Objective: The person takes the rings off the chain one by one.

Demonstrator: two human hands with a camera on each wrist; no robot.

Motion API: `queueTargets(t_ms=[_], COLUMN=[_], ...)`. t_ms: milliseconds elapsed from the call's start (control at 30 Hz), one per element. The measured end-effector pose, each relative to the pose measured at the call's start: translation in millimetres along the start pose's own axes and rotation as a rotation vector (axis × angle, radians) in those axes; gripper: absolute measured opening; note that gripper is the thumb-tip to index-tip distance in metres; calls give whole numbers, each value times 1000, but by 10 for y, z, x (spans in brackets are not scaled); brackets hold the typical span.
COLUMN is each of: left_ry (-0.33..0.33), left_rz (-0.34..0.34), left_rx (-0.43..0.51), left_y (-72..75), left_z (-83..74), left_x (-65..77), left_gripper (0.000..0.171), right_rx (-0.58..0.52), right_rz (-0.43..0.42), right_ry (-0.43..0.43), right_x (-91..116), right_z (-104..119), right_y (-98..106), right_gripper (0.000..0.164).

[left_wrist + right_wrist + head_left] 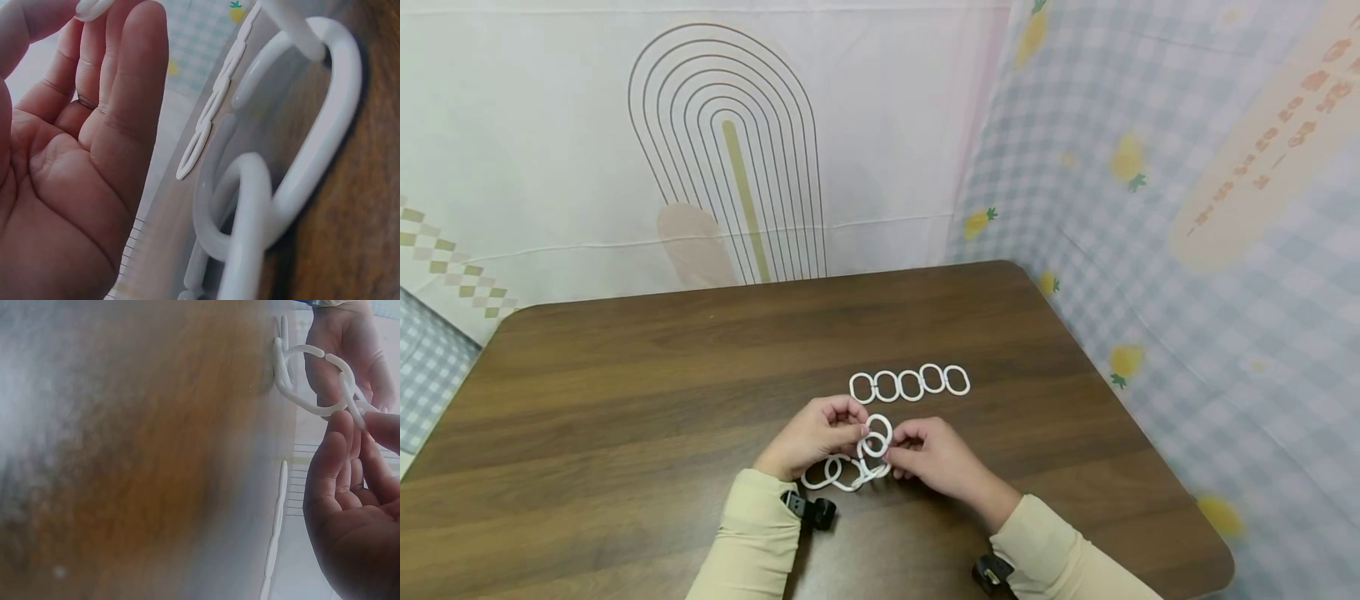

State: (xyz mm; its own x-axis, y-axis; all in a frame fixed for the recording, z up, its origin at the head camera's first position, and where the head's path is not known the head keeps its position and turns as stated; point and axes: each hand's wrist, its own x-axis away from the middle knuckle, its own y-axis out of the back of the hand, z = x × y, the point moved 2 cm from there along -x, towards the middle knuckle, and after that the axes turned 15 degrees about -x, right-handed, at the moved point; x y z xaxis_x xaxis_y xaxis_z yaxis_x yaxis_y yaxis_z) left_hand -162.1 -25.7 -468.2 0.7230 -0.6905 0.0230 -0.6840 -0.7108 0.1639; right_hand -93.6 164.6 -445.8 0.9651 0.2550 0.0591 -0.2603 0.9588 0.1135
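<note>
White plastic oval rings, each with a small split, hang together as a chain [860,479] between my hands. In the head view, the thumb and fingers of my left hand [812,433] pinch the uppermost ring [888,425] at its left side. From the right, my right hand [942,454] pinches a ring linked below it, between thumb and fingertips in the right wrist view. The chain's lower rings trail left under my left hand, lying on or close to the table. Close up in the left wrist view, two linked rings [350,75] hang beside the left palm.
A row of several white oval rings [922,381] lies joined on the brown wooden table [625,400], just beyond my hands. A pale patterned cloth [887,125] hangs behind the table, and a checked one [1075,167] along its right side.
</note>
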Motion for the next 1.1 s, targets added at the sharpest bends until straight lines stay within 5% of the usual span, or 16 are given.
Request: queueTargets(t_ms=[1100], left_ry=[-12], left_rz=[-11], left_rx=[35], left_y=[4], left_z=[-3], left_x=[6], left_gripper=[21], right_rx=[-78], right_rz=[-104], right_ry=[-51], right_x=[14], right_z=[15], right_y=[56], right_gripper=[14])
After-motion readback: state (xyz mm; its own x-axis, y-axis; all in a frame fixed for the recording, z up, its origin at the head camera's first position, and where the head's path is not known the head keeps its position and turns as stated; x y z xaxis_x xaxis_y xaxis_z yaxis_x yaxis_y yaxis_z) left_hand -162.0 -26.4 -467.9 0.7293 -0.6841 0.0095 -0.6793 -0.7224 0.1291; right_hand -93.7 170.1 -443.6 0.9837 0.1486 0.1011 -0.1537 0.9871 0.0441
